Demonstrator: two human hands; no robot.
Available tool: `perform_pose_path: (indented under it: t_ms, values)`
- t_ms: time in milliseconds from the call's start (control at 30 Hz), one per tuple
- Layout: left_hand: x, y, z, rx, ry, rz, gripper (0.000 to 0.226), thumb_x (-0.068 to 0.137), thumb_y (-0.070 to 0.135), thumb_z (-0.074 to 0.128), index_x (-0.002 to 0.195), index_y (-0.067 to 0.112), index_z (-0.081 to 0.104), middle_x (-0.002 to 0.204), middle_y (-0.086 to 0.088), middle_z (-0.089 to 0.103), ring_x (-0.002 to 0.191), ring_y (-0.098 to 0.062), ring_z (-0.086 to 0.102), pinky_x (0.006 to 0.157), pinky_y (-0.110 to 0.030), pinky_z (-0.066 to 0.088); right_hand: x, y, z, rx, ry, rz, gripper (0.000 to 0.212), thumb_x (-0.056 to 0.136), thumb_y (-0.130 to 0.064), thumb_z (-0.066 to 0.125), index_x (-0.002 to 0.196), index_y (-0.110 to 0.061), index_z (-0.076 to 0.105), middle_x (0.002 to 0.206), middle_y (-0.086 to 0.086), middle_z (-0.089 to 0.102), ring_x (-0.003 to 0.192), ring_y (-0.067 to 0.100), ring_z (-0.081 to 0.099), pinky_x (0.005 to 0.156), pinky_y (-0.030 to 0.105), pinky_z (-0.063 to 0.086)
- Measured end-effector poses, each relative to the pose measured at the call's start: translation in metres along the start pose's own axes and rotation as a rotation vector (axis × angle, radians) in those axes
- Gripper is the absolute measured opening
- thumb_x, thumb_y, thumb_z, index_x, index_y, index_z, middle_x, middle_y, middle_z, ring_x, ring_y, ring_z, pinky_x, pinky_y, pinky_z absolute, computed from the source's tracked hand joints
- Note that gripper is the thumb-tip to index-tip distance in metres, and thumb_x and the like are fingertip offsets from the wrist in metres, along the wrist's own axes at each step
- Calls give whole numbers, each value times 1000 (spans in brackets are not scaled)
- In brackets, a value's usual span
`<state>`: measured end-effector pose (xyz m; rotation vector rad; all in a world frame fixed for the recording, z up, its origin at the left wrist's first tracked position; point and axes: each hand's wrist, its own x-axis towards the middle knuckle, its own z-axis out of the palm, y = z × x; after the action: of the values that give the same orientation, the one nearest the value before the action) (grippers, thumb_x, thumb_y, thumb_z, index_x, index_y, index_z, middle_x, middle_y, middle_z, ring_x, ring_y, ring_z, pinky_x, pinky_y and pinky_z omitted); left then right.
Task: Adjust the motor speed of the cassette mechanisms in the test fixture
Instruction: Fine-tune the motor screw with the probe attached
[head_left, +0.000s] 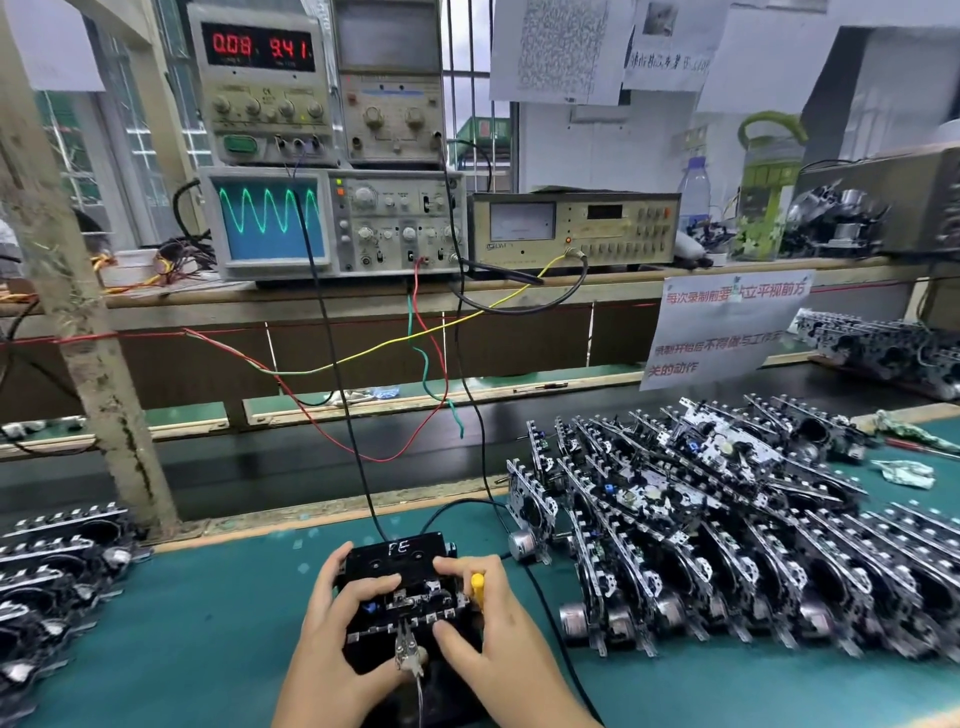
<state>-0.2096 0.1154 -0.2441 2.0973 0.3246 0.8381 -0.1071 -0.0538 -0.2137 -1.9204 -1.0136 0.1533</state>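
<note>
From the head camera, both hands clasp one black cassette mechanism sitting in the fixture on the green mat. The left hand curls round its left side, fingers lying over the top. The right hand grips the right side, with a yellow-handled screwdriver tucked between its fingers. Just right of that hand lie rows of more mechanisms. Beyond the grip, an oscilloscope shows a green wave.

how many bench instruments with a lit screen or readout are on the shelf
2: the beige power supply with red digits at top left, and the beige oscilloscope with a green wave directly beneath it. The others look unlit.
</note>
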Motion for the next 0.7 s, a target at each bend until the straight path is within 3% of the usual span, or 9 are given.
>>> perform_pose_path:
  t_ms: [200,400,700]
  values:
    - [0,3,-1,11,-2,-7,70,58,26,95,110,59,62,154,36,20,133,1,42,98,-35,42,2,1,1,-7,9,-8,42,93,-44,57,110,-67,26,131,-32,50,119,-11,48,97,25,45]
    - [1,-1,-1,14,5,-3,72,59,22,96,111,58,62,154,34,20,138,-12,42,104,-46,45,1,3,2,12,9,18,45,91,-48,58,125,-63,32,110,-29,48,108,-6,54,89,21,47]
    - [2,-4,-1,20,-2,-7,70,60,28,95,113,59,62,154,37,19,140,-13,41,105,-50,44,1,4,2,19,12,29,44,92,-48,58,124,-64,32,117,-29,50,114,-8,51,90,20,45]
